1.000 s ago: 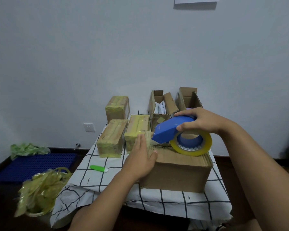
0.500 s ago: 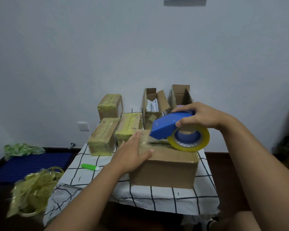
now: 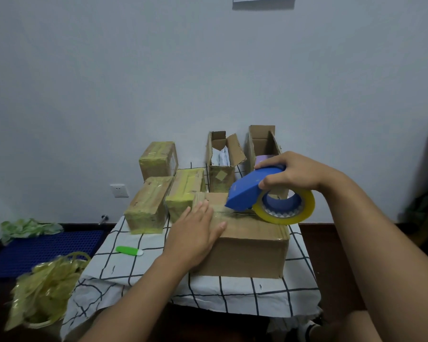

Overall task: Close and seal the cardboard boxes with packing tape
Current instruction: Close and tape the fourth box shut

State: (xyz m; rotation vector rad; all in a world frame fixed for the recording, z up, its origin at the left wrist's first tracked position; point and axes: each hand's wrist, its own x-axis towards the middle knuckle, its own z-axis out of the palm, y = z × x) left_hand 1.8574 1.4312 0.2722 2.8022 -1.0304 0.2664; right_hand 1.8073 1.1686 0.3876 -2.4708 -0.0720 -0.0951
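- Sliding rightward now, the tape dispenser [image 3: 247, 191] is running farther along the top of the big cardboard box [image 3: 245, 245] than it was a second ago, and a glossy strip of tape is trailing behind it over the seam.
- Right hand [image 3: 294, 174] is grasping the blue dispenser from above, fingers wrapped over its hood, with the yellowish tape roll [image 3: 286, 208] hanging beneath; that grip looks chosen to push the blade end down onto the cardboard.
- Left hand [image 3: 195, 233] is lying flat, fingers straight and holding nothing, pressing on the box's near-left corner, apparently pinning the tape's start and keeping the box from skidding on the checked tablecloth [image 3: 139, 265].
- Box is sitting at the front of the table, flaps down, seal only partly laid by my reckoning.
- Waiting behind it are two open boxes [image 3: 223, 164], flaps standing up, and to their left three boxes already wrapped [image 3: 148, 206] in yellowish tape.
- Lying on the cloth, left of the working hand, is a green cutter [image 3: 129, 251], within reach for trimming.
- Sitting on the floor at left is a bin of crumpled tape scraps [image 3: 47, 287].
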